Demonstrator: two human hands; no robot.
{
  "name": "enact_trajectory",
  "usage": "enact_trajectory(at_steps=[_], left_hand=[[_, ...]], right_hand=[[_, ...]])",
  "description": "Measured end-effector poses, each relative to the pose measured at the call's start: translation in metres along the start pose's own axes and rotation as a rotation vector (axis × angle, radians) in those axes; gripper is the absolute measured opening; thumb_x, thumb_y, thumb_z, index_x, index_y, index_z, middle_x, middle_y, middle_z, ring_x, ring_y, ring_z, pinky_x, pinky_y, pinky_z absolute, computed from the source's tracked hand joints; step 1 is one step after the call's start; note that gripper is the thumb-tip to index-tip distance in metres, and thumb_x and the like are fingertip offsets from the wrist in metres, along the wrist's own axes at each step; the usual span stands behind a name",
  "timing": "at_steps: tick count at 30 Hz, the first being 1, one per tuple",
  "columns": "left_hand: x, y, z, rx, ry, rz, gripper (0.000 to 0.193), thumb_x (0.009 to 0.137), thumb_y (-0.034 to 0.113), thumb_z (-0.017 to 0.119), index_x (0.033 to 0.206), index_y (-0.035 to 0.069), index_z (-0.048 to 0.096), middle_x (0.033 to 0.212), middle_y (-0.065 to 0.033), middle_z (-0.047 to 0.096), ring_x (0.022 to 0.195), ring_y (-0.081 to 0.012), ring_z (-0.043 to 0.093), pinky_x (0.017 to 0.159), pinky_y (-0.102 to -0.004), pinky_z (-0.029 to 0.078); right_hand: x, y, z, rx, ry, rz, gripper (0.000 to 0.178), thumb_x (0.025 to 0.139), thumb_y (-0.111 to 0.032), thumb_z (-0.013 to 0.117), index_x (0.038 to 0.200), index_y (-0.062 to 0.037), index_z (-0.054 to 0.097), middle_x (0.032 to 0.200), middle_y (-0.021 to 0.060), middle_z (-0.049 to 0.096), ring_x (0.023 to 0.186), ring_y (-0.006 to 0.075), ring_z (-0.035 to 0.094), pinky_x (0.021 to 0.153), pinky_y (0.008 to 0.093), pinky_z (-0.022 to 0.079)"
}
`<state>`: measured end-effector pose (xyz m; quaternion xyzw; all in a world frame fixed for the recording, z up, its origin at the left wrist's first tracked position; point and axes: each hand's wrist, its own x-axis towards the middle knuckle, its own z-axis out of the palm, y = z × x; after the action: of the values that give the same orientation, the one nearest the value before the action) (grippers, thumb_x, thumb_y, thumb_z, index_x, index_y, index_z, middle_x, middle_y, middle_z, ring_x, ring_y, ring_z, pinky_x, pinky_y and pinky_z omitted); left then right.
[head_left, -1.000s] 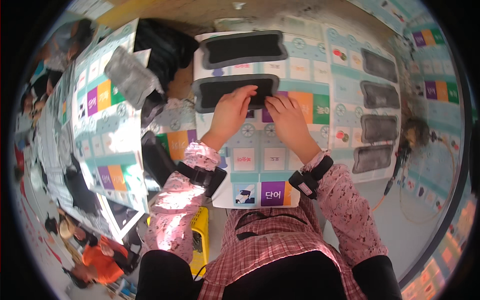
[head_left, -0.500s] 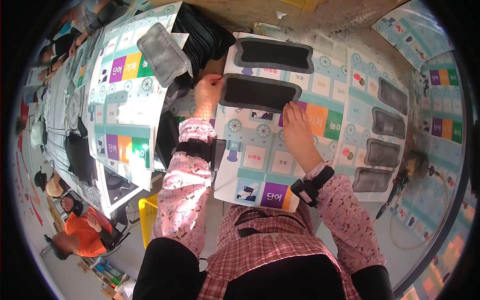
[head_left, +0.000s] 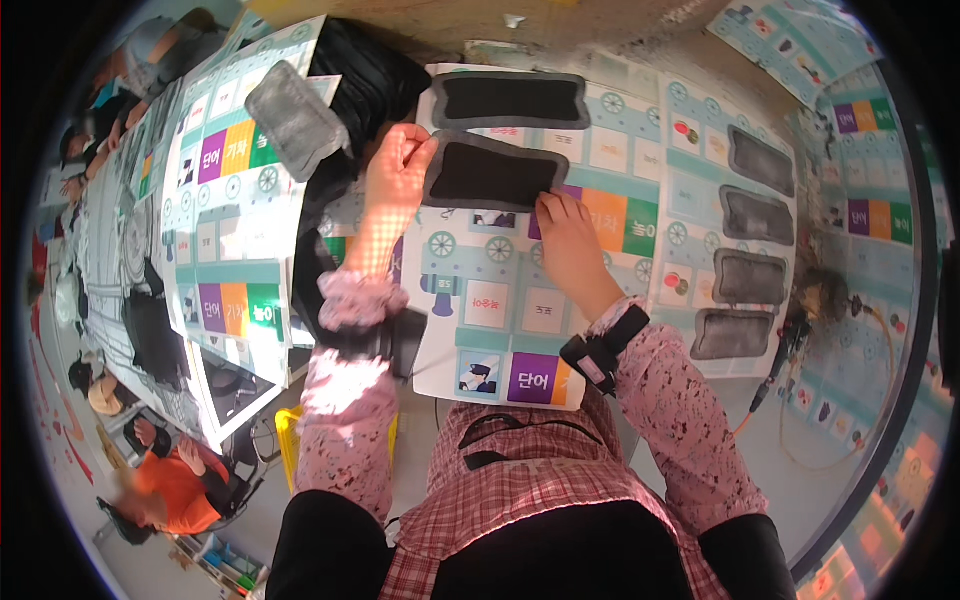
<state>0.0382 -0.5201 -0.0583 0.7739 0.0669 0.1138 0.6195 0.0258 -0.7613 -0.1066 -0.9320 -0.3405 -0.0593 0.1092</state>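
On the printed cardboard sheet in front of me lies a black rectangular fabric pad with a grey wavy border. My left hand pinches its left end between thumb and fingers. At the pad's lower right corner, my right hand presses its bunched fingers on the border; its thumb is hidden. A matching black pad lies just beyond, along the sheet's far edge.
Several grey pads lie in a column on another printed sheet to the right. A soldering-iron-like tool with a cord hangs beside them. At left, a grey pad rests on stacked printed sheets, near piled black pads.
The whole view has shifted, so the table appears further left. Both hands still hold the near pad, which sits slightly nearer and more in line with the far pad.
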Motion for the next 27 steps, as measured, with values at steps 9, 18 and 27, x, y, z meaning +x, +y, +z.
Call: enact_trajectory(at_steps=[9, 18, 27], left_hand=[[-0.045, 0.099, 0.052, 0.017, -0.197, -0.08, 0.009, 0.084, 0.001, 0.053, 0.091, 0.003, 0.048, 0.076, 0.0024, 0.048, 0.07, -0.0042, 0.045, 0.064, -0.019, 0.041], [-0.061, 0.16, 0.07, -0.386, 0.098, -0.258, 0.012, 0.088, 0.003, 0.048, 0.1, 0.002, 0.046, 0.078, -0.0014, 0.053, 0.067, -0.0055, 0.05, 0.062, -0.0163, 0.039], [-0.024, 0.153, 0.071, -0.146, -0.142, -0.371, 0.033, 0.086, 0.017, 0.055, 0.115, 0.005, 0.044, 0.086, -0.0003, 0.054, 0.07, -0.0067, 0.053, 0.065, -0.0201, 0.048]], right_hand=[[-0.024, 0.04, -0.041, 1.539, 0.066, 0.669, 0.063, 0.088, -0.039, 0.049, 0.132, 0.0004, 0.027, 0.131, 0.0147, 0.039, 0.122, 0.0197, 0.037, 0.1, 0.0303, 0.029], [-0.03, 0.013, -0.05, 2.571, -0.681, 1.418, 0.06, 0.088, -0.053, 0.037, 0.119, -0.0016, 0.044, 0.117, 0.0114, 0.052, 0.107, 0.0232, 0.052, 0.094, 0.0352, 0.04], [-0.045, 0.087, -0.068, 2.179, 0.325, 0.911, 0.035, 0.084, -0.023, 0.058, 0.111, -0.0032, 0.049, 0.103, 0.0048, 0.057, 0.087, 0.0142, 0.058, 0.071, 0.0272, 0.049]])
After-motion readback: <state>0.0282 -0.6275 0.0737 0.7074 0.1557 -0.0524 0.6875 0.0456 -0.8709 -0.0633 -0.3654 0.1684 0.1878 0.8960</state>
